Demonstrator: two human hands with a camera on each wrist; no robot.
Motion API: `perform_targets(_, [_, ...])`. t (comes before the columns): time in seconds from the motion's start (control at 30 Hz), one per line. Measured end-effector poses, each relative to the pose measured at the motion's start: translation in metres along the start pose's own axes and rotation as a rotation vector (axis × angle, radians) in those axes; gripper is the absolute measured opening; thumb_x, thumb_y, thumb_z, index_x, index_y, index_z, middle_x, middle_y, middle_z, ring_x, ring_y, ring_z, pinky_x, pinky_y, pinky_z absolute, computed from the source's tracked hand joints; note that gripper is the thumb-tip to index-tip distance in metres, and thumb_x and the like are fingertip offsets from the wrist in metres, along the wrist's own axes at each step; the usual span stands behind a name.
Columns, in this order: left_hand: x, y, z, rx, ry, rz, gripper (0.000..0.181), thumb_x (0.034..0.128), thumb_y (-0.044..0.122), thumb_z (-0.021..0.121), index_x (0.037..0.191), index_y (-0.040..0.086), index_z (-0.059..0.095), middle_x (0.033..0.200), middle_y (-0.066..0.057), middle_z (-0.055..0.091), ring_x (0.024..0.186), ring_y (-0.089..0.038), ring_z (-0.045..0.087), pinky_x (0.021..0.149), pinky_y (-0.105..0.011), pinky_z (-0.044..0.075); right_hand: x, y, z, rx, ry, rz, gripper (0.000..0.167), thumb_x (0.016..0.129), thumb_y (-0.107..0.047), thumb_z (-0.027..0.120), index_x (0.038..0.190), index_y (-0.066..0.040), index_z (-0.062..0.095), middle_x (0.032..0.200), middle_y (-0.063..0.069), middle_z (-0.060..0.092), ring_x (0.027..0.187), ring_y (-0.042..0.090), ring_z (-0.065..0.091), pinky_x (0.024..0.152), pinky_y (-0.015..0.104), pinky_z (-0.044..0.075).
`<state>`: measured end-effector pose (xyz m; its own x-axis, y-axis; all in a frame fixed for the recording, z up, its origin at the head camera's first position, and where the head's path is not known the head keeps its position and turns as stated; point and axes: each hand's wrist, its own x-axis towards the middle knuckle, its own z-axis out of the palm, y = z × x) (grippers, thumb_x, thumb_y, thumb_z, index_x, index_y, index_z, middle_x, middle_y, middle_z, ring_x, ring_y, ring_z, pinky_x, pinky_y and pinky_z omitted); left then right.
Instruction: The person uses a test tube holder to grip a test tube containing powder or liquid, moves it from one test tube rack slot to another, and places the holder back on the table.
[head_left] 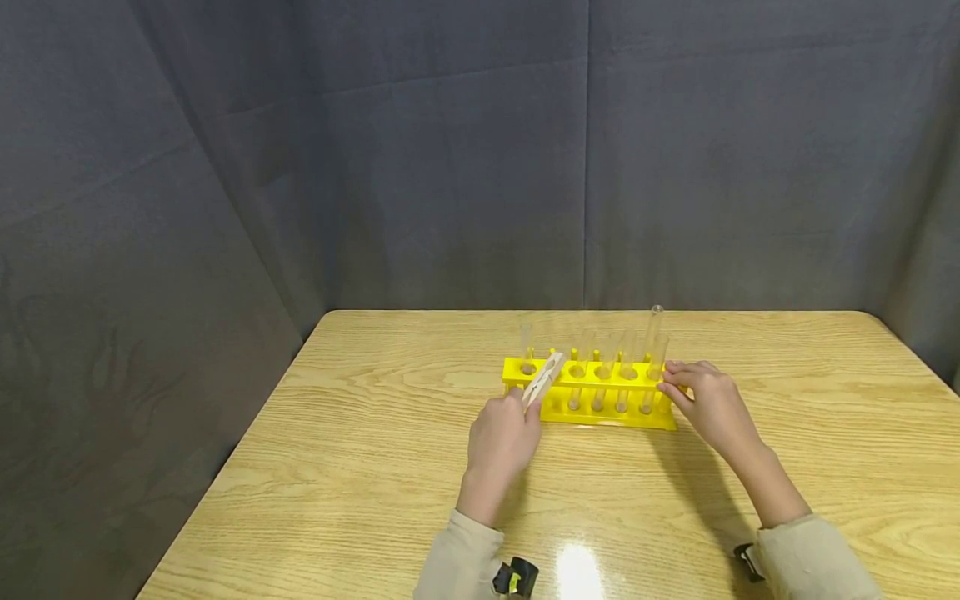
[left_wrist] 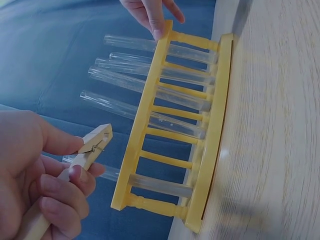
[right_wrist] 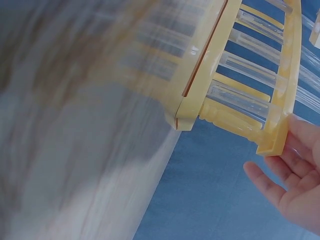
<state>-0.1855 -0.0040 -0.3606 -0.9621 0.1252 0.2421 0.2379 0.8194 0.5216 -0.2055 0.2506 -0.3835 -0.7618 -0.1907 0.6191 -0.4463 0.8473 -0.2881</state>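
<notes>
A yellow test tube rack (head_left: 592, 422) stands upright on the table with several clear glass test tubes (left_wrist: 170, 122) in it. My left hand (head_left: 504, 433) grips a wooden test tube holder (head_left: 545, 379) in front of the rack's left part. The holder's tip points up and away, and no tube shows between its jaws in the left wrist view. One test tube (left_wrist: 160, 185) sits alone near the rack's left end, partly behind the left hand. With thumb and fingers my right hand (head_left: 712, 408) pinches the upper right end of the rack.
The wooden table (head_left: 360, 467) extends on both sides of the rack and in front of it. A dark grey curtain (head_left: 450, 183) hangs behind the table and along its left side. A taller test tube (head_left: 657, 321) rises at the rack's back right.
</notes>
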Motion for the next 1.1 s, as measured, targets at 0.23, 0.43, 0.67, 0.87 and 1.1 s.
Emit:
perform_targets(0.23, [0.001,-0.002,-0.002,0.0,-0.015,0.002,0.023,0.0896,0.024,0.053,0.084,0.002,0.056,0.055,-0.002,0.042,0.042,-0.013,0.037,0.036,-0.024,0.029,0.0,0.001,0.0,-0.003,-0.012,0.012,0.018,0.072,-0.001,0.07,0.085,0.011,0.066,0.094,0.024,0.062,0.086,0.037,0.057,0.069,0.045,0.047])
perform_targets(0.43, [0.001,-0.001,-0.004,0.015,-0.021,0.003,0.024,0.0897,0.025,0.052,0.086,0.002,0.057,0.056,-0.002,0.043,0.043,-0.014,0.038,0.037,-0.025,0.029,0.0,0.002,0.0,-0.009,-0.015,0.015,0.018,0.072,-0.001,0.071,0.085,0.01,0.066,0.093,0.023,0.062,0.086,0.037,0.057,0.068,0.045,0.047])
perform_targets(0.67, [0.002,-0.005,-0.006,0.042,-0.056,0.075,0.026,0.0899,0.026,0.052,0.092,0.001,0.058,0.055,-0.001,0.043,0.041,-0.011,0.036,0.036,-0.023,0.028,-0.001,0.002,-0.001,-0.002,-0.023,0.03,0.018,0.073,-0.001,0.07,0.085,0.01,0.066,0.095,0.023,0.062,0.086,0.037,0.057,0.068,0.044,0.048])
perform_targets(0.87, [0.002,-0.013,-0.008,0.103,-0.121,0.208,0.028,0.0897,0.027,0.053,0.102,0.003,0.06,0.058,0.001,0.043,0.042,-0.01,0.036,0.038,-0.022,0.029,-0.001,0.002,-0.001,0.0,-0.027,0.029,0.018,0.073,-0.002,0.07,0.086,0.01,0.066,0.095,0.023,0.062,0.087,0.037,0.057,0.069,0.045,0.047])
perform_targets(1.1, [0.002,-0.016,-0.007,0.124,-0.145,0.248,0.028,0.0904,0.029,0.052,0.1,0.005,0.06,0.059,0.002,0.043,0.045,-0.009,0.038,0.039,-0.022,0.029,-0.001,0.001,-0.002,0.001,-0.019,0.025,0.018,0.073,-0.002,0.07,0.085,0.011,0.066,0.095,0.024,0.062,0.086,0.037,0.057,0.068,0.045,0.047])
